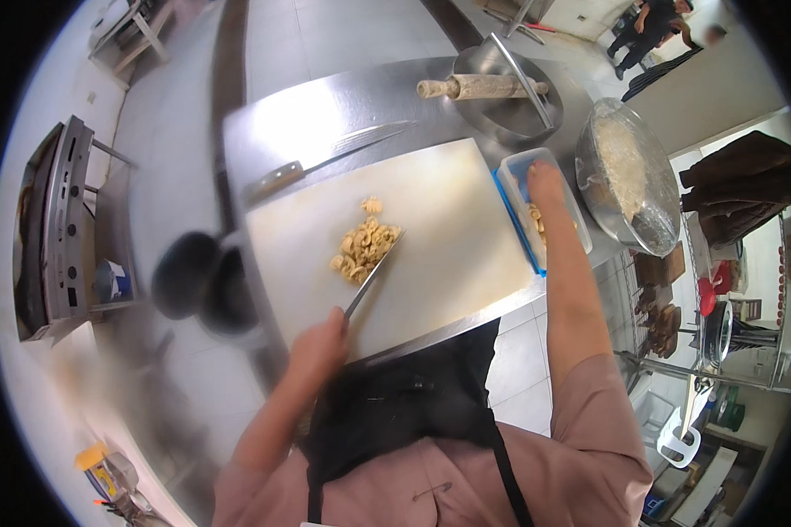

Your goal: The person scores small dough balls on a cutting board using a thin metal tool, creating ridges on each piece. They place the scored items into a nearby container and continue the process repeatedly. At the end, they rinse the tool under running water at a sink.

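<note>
My left hand (pixel 320 342) is closed round the handle of a kitchen knife (pixel 374 272), whose blade lies along the right side of a heap of pale brown cut food pieces (pixel 364 250), possibly mushrooms. The heap sits on a large white cutting board (pixel 441 217), with one small cluster apart above it. My right hand (pixel 544 179) reaches into a clear plastic container (pixel 577 221) at the board's right, which holds more of the pieces; my fingertips are partly hidden, so their grip is unclear. Under the container's left edge shows a blue lid or rim (pixel 519 224).
A second knife (pixel 283 176) lies beyond the board on the steel table (pixel 250 125). Behind stands a steel bowl (pixel 474 122) with a wooden rolling pin (pixel 484 87) across it. A film-covered steel bowl of dough (pixel 623 171) is at right. Two people (pixel 646 29) are far back.
</note>
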`<state>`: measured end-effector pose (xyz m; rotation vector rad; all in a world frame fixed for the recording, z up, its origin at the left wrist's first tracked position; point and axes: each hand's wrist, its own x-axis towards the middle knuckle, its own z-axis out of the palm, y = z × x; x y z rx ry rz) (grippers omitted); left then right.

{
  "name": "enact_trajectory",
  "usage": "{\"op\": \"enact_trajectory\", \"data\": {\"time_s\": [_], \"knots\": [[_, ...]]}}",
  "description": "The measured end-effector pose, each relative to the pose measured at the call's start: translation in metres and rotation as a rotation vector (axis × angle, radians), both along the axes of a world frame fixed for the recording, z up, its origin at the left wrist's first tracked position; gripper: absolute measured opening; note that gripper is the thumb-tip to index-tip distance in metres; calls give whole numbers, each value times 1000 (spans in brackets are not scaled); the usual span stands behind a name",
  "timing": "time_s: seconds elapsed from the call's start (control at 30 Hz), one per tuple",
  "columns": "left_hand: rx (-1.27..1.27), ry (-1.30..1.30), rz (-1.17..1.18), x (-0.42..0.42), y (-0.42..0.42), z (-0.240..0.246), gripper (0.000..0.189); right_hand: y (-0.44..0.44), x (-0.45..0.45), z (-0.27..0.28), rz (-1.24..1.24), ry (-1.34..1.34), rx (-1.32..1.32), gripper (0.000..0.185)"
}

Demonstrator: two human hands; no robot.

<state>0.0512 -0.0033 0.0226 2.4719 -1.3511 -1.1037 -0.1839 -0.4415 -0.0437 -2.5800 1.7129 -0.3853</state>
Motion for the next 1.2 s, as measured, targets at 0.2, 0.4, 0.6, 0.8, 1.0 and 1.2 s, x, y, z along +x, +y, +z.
{"op": "enact_trajectory", "data": {"time_s": [0.2,0.4,0.6,0.8,1.0,1.2], "knots": [[-20,109,-93,-33,-2,-3,16,99,37,39,186,-458,-94,28],[-119,16,-50,-19,-2,-13,20,240,71,14,476,-539,9,32],[-198,-49,-69,-19,9,-8,21,279,73,1,481,-586,9,24],[-228,-56,-83,-26,21,-11,14,283,72,1,243,-776,322,14],[-203,-17,-106,-33,28,-5,14,281,72,0,232,-803,327,13],[-219,-6,-115,-39,27,-5,13,280,67,0,210,-782,406,16]]}}
